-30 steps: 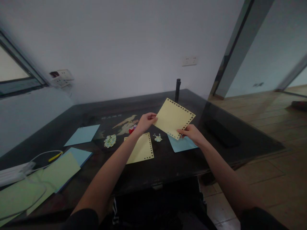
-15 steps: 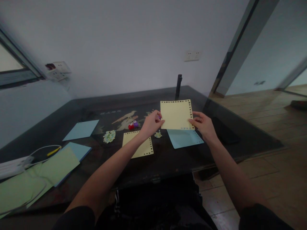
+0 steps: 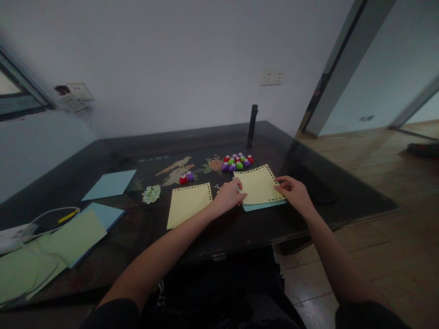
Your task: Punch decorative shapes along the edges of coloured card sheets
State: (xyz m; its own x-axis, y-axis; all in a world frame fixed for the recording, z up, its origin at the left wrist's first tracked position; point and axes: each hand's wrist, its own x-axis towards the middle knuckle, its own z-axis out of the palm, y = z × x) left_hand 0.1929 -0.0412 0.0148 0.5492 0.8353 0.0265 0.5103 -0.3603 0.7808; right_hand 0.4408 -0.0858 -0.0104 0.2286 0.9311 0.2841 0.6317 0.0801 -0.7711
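A yellow sheet of paper [image 3: 257, 185] with punched holes along its edges is pinched between my two hands. My left hand [image 3: 229, 195] is closed on its left edge, and my right hand [image 3: 293, 193] grips the right edge. Beneath it a blue sheet [image 3: 264, 206] shows as a strip along the front. Left of my left hand a second punched yellow sheet [image 3: 188, 204] lies flat. Just behind the held sheet sits a cluster of small red, purple and green hole punches with eye-like tops [image 3: 236, 162].
A red punch [image 3: 183, 179] and a purple one stand mid-table. Blue paper [image 3: 109, 184] lies at the left, with green sheets [image 3: 78, 237], a cable and a white power strip [image 3: 13, 238] nearer. A black upright post [image 3: 252, 125] rises at the back; a dark flat object [image 3: 317, 192] lies right.
Both hands have lowered the yellow sheet from above the table onto the blue sheet. The cluster of punches behind it has come into view.
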